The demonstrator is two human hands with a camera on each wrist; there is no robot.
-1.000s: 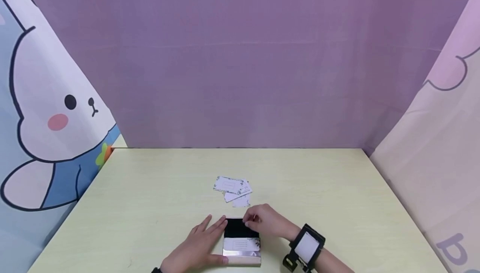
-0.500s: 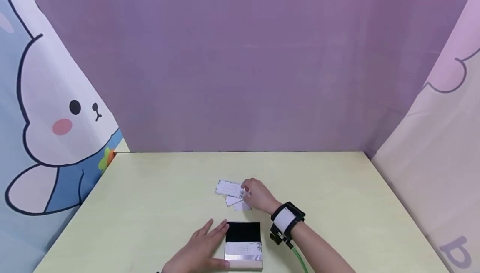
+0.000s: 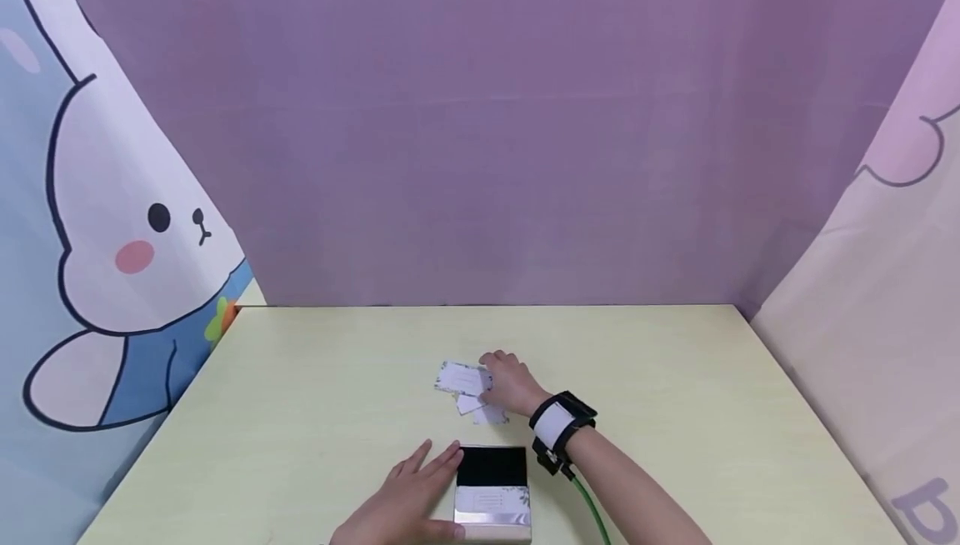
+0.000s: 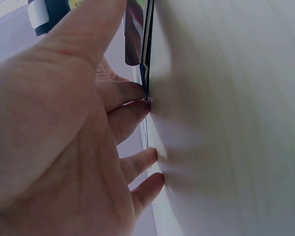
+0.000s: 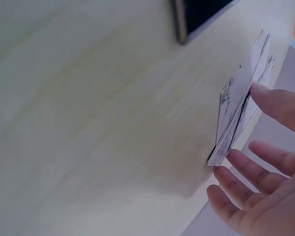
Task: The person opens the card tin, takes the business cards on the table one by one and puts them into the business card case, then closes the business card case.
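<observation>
A person's right hand (image 3: 508, 382) rests relaxed fingers on loose cards (image 3: 463, 379) at mid-table (image 3: 300, 412), gripping none. The left hand (image 3: 405, 502), fingers straight, steadies an open card case (image 3: 492, 495) at the near edge.

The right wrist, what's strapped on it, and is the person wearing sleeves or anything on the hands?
The right hand is bare, with no glove or ring visible. Behind it the wrist carries a black strap mount with a white rectangular panel on top, and a green cable runs back along the bare forearm. The left hand is bare too; no sleeves show.
</observation>
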